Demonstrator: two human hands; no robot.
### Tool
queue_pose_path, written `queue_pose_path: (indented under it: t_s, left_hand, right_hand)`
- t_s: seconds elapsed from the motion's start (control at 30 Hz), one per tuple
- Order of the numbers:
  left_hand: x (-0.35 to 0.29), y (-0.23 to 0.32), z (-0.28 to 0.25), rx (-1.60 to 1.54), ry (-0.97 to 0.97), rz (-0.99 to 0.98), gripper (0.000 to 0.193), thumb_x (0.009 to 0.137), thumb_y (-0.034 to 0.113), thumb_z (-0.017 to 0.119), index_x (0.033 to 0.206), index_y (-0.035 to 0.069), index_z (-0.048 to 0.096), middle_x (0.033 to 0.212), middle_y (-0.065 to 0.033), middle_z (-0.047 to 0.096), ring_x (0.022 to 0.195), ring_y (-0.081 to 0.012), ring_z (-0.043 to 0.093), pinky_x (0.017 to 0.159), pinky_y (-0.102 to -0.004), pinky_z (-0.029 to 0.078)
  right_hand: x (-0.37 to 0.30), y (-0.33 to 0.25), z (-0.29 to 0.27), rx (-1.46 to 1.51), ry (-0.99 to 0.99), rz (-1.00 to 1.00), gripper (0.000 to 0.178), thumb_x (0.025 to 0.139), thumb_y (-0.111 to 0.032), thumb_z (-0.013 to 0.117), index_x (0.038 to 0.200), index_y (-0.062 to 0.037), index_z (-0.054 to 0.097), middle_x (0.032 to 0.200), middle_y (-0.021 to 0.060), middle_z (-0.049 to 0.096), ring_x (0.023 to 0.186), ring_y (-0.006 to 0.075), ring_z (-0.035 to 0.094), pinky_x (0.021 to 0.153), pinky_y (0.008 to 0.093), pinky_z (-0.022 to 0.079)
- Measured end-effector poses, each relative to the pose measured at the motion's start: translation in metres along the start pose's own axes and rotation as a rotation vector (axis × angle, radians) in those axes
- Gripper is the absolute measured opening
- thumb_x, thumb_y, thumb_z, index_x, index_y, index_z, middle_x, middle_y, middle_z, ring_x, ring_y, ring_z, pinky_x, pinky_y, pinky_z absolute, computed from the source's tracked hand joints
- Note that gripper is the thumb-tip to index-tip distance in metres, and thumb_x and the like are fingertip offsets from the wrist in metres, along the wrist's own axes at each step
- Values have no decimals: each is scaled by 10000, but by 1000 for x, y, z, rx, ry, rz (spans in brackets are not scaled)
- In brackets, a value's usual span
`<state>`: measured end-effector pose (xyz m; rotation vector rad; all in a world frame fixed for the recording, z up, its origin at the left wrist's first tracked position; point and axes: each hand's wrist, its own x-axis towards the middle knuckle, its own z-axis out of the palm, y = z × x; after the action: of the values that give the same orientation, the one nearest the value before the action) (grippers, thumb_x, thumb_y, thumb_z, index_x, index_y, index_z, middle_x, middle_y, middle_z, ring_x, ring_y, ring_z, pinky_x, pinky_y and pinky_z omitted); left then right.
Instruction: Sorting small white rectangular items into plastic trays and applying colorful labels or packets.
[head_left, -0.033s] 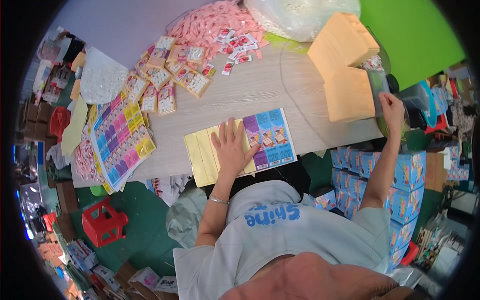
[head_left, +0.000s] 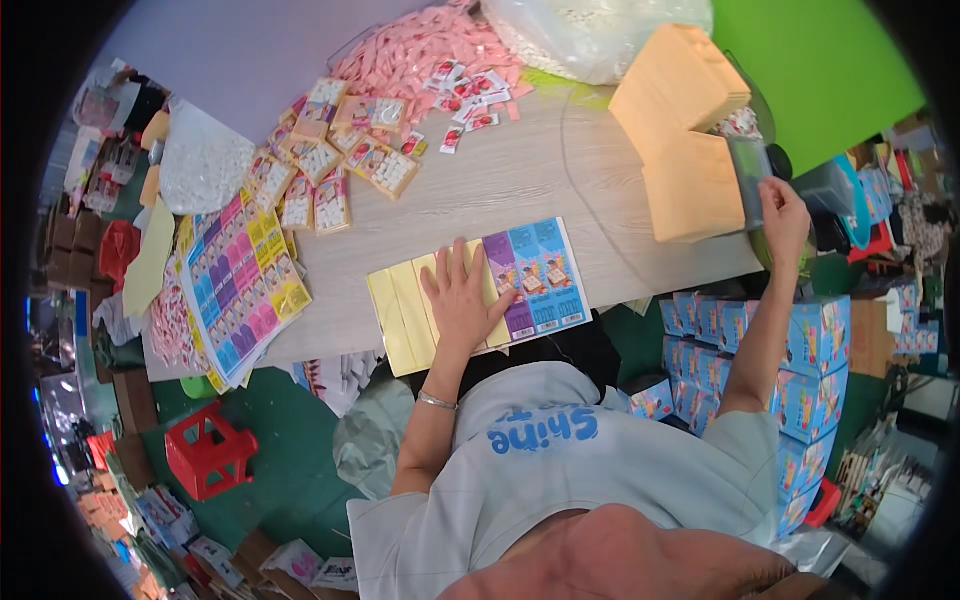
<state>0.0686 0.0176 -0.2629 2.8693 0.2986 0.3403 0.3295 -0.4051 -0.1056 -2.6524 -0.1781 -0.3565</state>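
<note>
My left hand (head_left: 462, 298) lies flat with its fingers spread on a printed card sheet (head_left: 548, 280) at the table's front edge. That sheet has yellow panels on its left and purple and blue printed panels on its right. At the right end of the table, my right hand (head_left: 785, 218) reaches to a clear plastic container (head_left: 752, 172). Its fingers are bent together by the container; whatever they hold is hidden. Just left of this hand stand two stacks of orange-tan pieces, the nearer stack (head_left: 695, 190) and the farther stack (head_left: 680, 90).
Small packs with white pellets (head_left: 315, 158) lie at the back left, near pink sachets (head_left: 430, 50) and red-and-white sachets (head_left: 470, 95). Colourful printed sheets (head_left: 240, 285) hang over the left edge. Blue boxes (head_left: 810, 390) are stacked at my right; a red stool (head_left: 210, 450) stands left.
</note>
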Motion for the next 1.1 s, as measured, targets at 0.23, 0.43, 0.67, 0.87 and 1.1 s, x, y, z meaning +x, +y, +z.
queue_pose_path:
  t_s: [0.23,0.43,0.67,0.87,1.1]
  left_hand:
    - [-6,-3,5,24,36,-1,841,851,652,651,1491,137,474,1591,-164,354,1471,-403,282,1160,-649,157]
    - [0,3,1,-19,49,33,835,860,637,665,1497,134,469,1587,-170,368,1465,-415,289,1174,-611,173]
    - [-4,-1,3,-39,32,-10,828,857,631,672,1498,145,475,1602,-165,350,1473,-404,289,1188,-604,162]
    - [-2,0,0,-48,23,-4,819,860,624,674,1494,143,483,1603,-162,347,1476,-405,288,1190,-597,168]
    - [-3,0,-1,-60,5,-29,825,862,627,665,1498,138,474,1604,-161,343,1483,-405,274,1186,-605,183]
  right_hand:
    - [-41,-92,-11,390,265,-158,242,955,-189,712,1111,-4,727,851,63,680,744,95,612,690,239,496]
    - [60,-92,-5,-9,255,-414,207,927,-209,696,1054,-51,737,936,109,719,824,232,679,728,353,528]
    - [1,-136,0,-440,-165,-190,334,846,-381,710,792,-53,741,765,136,721,744,319,705,663,428,538]
    - [-5,-93,21,-63,-231,-16,296,811,-336,739,763,-45,738,676,104,698,658,292,691,622,411,529]
    - [-17,-106,38,-300,20,-132,197,825,-241,677,768,-58,721,690,147,691,660,350,686,609,448,529]
